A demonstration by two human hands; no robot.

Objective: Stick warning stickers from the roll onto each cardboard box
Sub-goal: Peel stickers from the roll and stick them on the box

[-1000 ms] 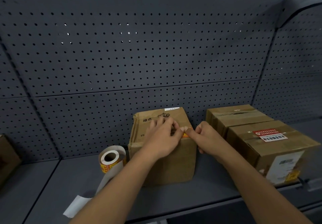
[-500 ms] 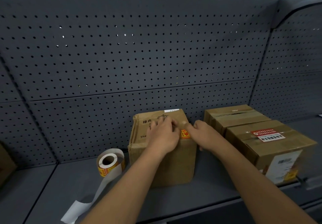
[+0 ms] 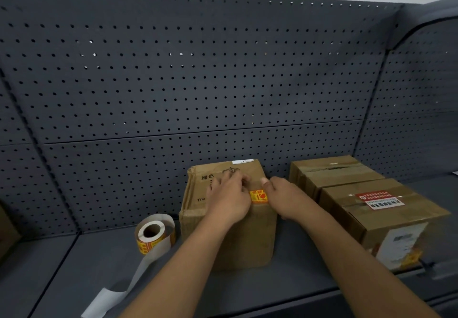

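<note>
Two hands pressed a warning sticker onto the middle cardboard box.

The yellow and red warning sticker point(image 3: 258, 196) lay at the near top edge of the cardboard box point(image 3: 247, 238), folded partly onto its front face, between the two hands. The left hand point(image 3: 229, 198) rested on the box top, fingers loosely spread and holding nothing, its edge touching the sticker. The right hand point(image 3: 285, 198) had its thumb on the box top at the sticker's upper right corner; its fingers went over the box's right side, so I could not tell their grip. The sticker roll point(image 3: 155, 234) stood on the grey shelf point(image 3: 62, 268) just left of the box, its bare backing strip point(image 3: 138, 275) trailing towards the front. Two taped boxes stood to the right, the nearer box point(image 3: 396, 221) bearing a red and white label point(image 3: 380, 200).
</note>
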